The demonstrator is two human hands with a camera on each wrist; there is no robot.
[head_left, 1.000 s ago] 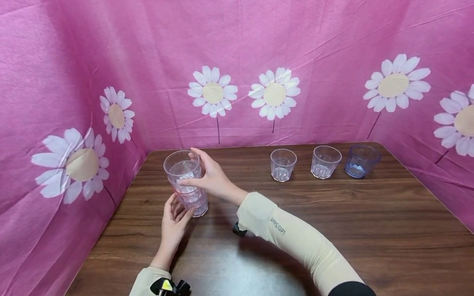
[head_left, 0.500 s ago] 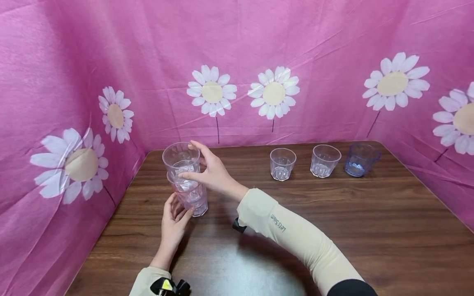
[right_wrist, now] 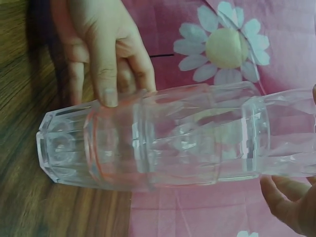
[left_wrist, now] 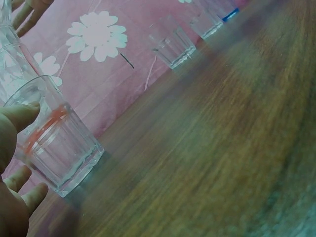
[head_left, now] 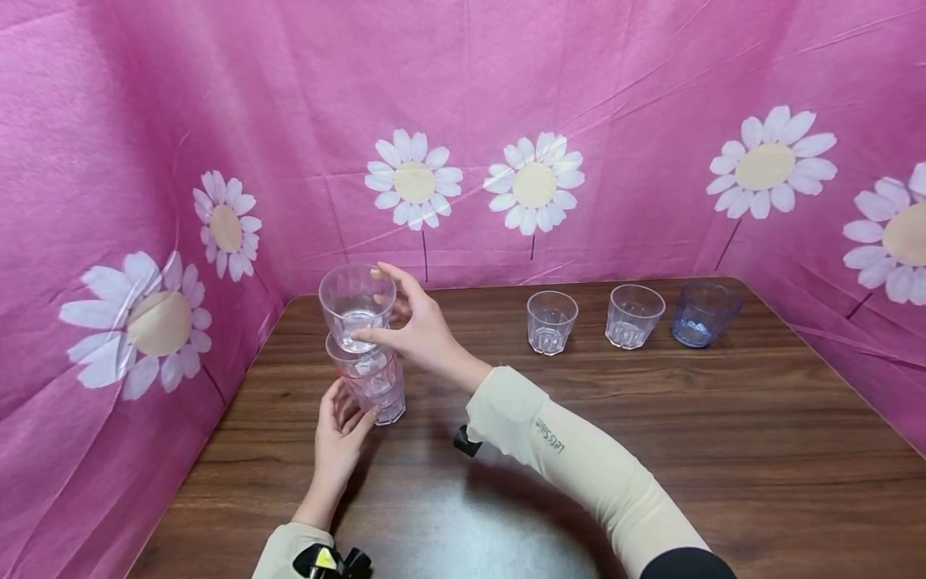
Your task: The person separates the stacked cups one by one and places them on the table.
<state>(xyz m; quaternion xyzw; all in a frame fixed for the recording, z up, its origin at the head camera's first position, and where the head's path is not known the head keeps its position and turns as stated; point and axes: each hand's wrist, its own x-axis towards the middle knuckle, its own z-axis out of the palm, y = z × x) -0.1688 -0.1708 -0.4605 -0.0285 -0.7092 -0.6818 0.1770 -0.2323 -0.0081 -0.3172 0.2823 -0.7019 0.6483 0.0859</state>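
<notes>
Your right hand (head_left: pixel 423 326) pinches the top cup (head_left: pixel 338 293), left hand (head_left: pixel 338 438) below curls round the stack (head_left: pixel 379 386); tilting might topple it.

Pink cloth backdrop (head_left: pixel 470 72), large white daisies (head_left: pixel 534 185) with yellowish centres, brown wood-grain table (head_left: pixel 723 434)

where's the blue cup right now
In the head view, the blue cup stands near the far right corner of the table, just right of a clear cup.
</notes>
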